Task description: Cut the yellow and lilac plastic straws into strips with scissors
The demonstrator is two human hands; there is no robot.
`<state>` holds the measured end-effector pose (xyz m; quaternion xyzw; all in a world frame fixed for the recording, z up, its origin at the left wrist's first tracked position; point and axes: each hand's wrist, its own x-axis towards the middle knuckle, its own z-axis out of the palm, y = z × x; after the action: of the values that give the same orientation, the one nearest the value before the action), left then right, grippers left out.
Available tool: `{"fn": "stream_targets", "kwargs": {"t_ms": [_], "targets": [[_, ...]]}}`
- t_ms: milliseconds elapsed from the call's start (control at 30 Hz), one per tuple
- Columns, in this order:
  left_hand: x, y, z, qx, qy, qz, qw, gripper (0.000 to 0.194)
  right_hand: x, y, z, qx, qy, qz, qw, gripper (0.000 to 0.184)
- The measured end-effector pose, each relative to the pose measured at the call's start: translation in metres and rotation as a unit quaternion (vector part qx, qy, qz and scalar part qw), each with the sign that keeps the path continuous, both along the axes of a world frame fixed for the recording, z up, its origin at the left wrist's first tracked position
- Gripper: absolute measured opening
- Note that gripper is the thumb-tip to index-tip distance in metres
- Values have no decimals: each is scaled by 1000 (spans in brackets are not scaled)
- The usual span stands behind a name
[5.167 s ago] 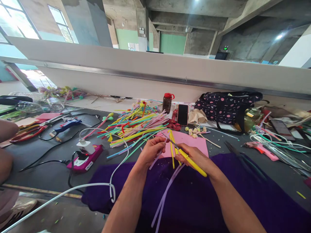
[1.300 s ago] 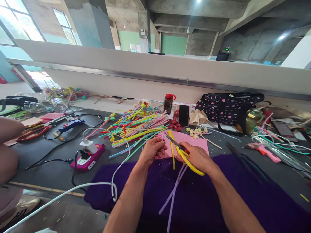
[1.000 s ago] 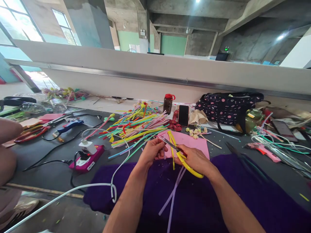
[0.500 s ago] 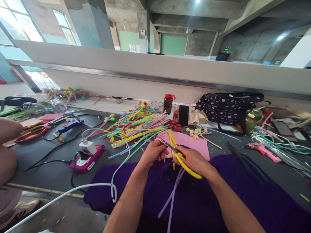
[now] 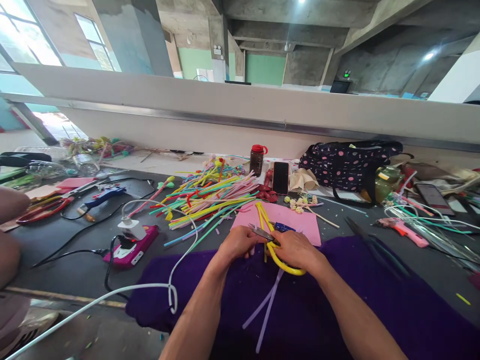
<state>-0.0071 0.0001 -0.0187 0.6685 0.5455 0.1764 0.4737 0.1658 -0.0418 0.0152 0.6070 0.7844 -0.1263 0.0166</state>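
My right hand (image 5: 294,249) grips yellow-handled scissors (image 5: 275,250), whose blades point left toward my left hand (image 5: 237,243). My left hand is closed in a pinch on a lilac pipe cleaner (image 5: 267,309), whose long ends hang down over the purple cloth (image 5: 337,300) on my lap. Yellow pipe cleaners (image 5: 261,216) rise between my hands across a pink sheet (image 5: 296,220). Both hands are close together at the table's near edge.
A heap of coloured pipe cleaners (image 5: 210,195) lies beyond my hands. A pink power strip (image 5: 129,245) with cables and a blue glue gun (image 5: 101,194) sit left. A bottle (image 5: 257,159), phone (image 5: 280,177), spotted bag (image 5: 348,165) and pink glue gun (image 5: 403,230) stand behind and right. Another person's arm (image 5: 9,230) shows at far left.
My hands have drawn a little closer to me and nearer each other. The scissor blades have come lower and now point at my left fingers.
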Motion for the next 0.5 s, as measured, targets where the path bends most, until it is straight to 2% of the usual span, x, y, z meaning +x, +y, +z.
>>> {"fn": "stream_targets", "kwargs": {"t_ms": [200,500], "targets": [[1,0,-9,-2,-4,15,1000,34,-3,-4,1,7,-15,10,1000,38],[0,-1,-6,7,-3,14,1000,33,-4,-3,0,13,-16,0,1000,35]]}}
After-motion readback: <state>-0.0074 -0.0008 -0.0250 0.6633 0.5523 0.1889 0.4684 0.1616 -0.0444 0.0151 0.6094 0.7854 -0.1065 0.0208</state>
